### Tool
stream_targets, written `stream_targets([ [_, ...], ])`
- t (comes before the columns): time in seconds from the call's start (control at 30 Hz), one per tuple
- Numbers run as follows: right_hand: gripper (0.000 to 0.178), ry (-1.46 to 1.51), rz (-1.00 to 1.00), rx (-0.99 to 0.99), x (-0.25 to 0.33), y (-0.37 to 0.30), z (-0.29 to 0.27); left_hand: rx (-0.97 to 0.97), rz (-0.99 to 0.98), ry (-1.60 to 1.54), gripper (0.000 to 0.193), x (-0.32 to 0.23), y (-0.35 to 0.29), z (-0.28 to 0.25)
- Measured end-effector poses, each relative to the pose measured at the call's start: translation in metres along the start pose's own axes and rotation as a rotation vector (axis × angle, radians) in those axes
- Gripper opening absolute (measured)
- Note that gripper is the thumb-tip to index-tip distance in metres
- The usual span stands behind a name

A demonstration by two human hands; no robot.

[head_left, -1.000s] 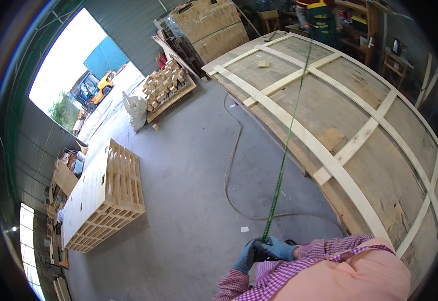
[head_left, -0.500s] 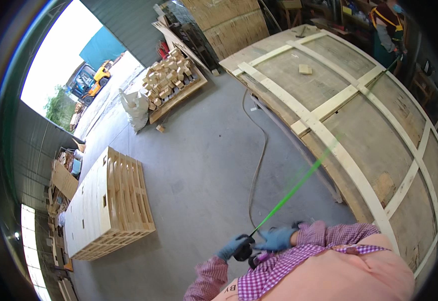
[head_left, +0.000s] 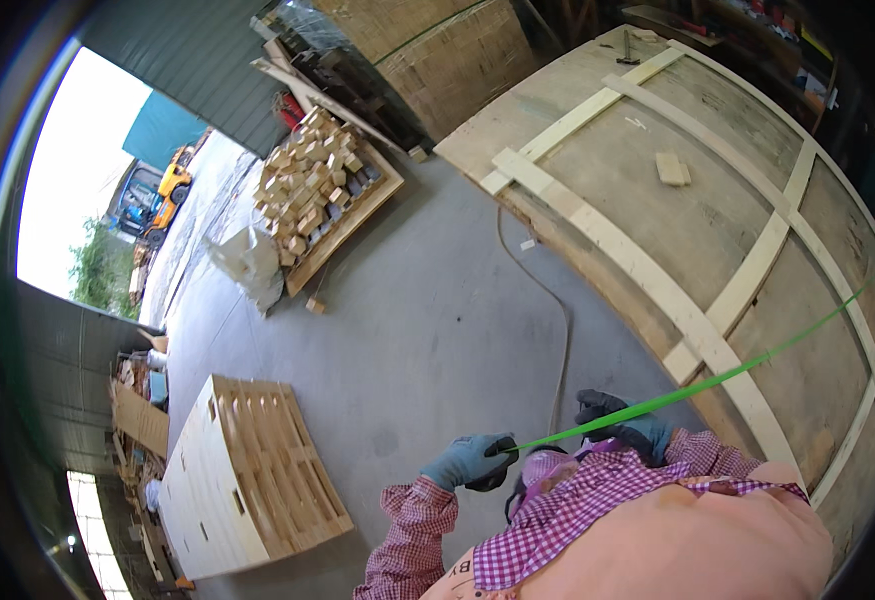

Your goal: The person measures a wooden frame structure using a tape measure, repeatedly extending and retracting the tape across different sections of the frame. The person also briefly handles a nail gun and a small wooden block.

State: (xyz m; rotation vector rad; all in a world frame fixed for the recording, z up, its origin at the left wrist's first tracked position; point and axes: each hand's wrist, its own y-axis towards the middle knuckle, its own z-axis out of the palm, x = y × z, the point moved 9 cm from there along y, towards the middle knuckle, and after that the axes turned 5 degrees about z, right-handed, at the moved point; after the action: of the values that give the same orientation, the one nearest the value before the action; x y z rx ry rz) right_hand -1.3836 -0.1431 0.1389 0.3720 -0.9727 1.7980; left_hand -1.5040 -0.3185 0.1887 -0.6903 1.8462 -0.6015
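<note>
A green strap (head_left: 692, 396) runs taut from my hands out over the wooden panel (head_left: 702, 240) at the right. My left hand (head_left: 472, 461), in a blue glove with black fingertips, is closed on the strap's near end. To the right, my right hand (head_left: 629, 424), gloved the same way, has its fingers curled at the strap, which crosses over the palm. Pale wooden slats (head_left: 612, 237) form a grid on top of the panel. A small wood block (head_left: 672, 169) and a hammer (head_left: 627, 50) lie on it. The strap's far end fades out near the right rim.
A stack of slatted wooden pallets (head_left: 277, 470) stands at lower left. Farther off are a pallet heaped with wood blocks (head_left: 307, 190) and a white sack (head_left: 245, 265). A hose (head_left: 564, 340) lies along the grey floor. A yellow forklift (head_left: 169, 190) is outside the doorway.
The strap has swung rightward and lower across the panel. My hands have moved apart, the right one rising and shifting right. A co-worker at the upper right is no longer in view.
</note>
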Motion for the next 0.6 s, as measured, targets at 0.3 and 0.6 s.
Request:
stream_targets([
  [0.3,0.043,0.065,-0.082,-0.341,0.109,0.169,-0.078,-0.027,0.275,0.355,0.033,-0.016,0.146,-0.224],
  [0.6,0.030,0.550,-0.189,-1.267,0.063,0.175,-0.149,0.110,0.569,0.674,0.029,-0.030,0.323,-0.395],
])
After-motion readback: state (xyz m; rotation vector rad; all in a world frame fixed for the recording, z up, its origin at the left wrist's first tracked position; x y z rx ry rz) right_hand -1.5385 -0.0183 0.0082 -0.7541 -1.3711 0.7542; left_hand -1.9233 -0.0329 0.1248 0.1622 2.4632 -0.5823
